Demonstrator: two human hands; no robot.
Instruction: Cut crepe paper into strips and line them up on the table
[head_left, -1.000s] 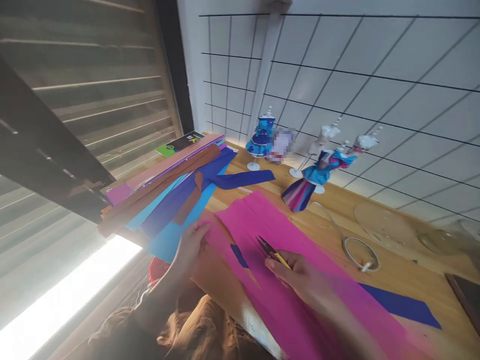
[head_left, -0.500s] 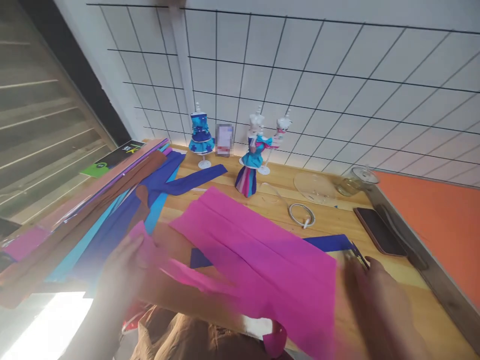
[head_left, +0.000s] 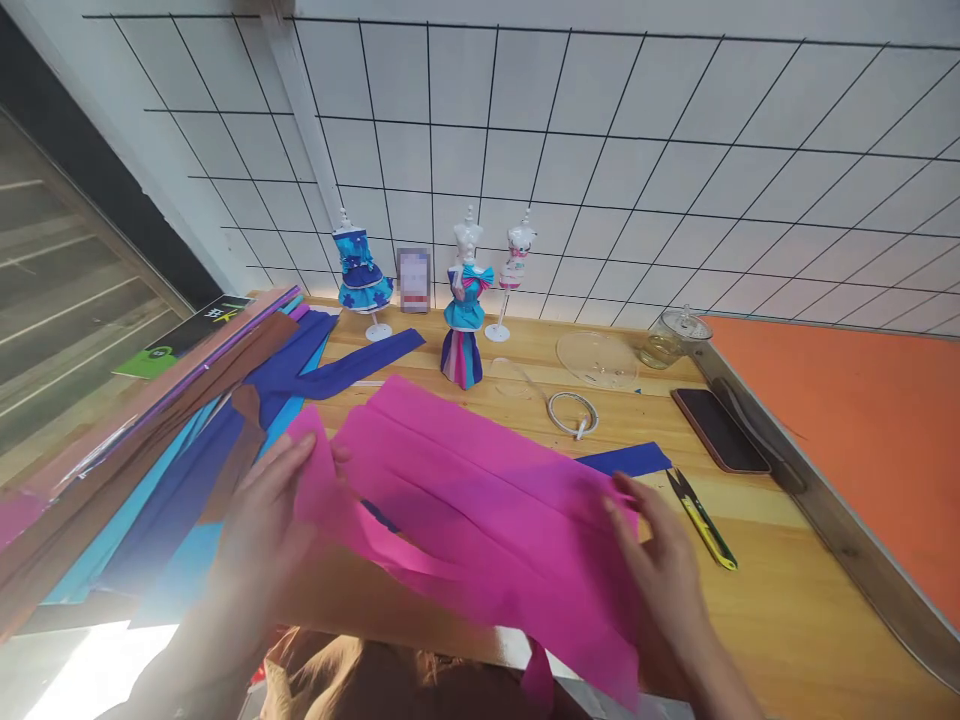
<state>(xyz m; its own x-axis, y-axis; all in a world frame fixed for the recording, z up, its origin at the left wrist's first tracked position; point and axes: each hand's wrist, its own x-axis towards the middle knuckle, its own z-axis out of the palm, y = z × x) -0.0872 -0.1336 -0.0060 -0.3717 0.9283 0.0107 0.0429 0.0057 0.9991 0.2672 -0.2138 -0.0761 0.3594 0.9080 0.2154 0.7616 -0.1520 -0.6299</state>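
Note:
A thin pink cloth (head_left: 480,470) with lengthwise creases spreads across the table before me, its lower edge hanging over the front. My left hand (head_left: 274,500) pinches a narrow pink strip at the cloth's left side, and the strip curves down along the lower edge. Over the cloth's right edge is my right hand (head_left: 660,550), fingers apart and bent, fingertips at the cloth. Yellow-and-black thread snips (head_left: 703,520) lie on the wood to the right of that hand. A dark blue strip (head_left: 626,459) sticks out from behind the cloth.
Several folded cloths (head_left: 195,450) in brown, blue and turquoise lie at left. Dressed miniature mannequins (head_left: 362,270) stand at the back near a small framed card (head_left: 414,280). At right are a phone (head_left: 720,428), a coiled white tape (head_left: 572,414) and a glass jar (head_left: 667,340).
My right hand has left the snips on the table and moved left to the cloth's right edge. My left hand still holds the pink strip. The view has shifted to the right.

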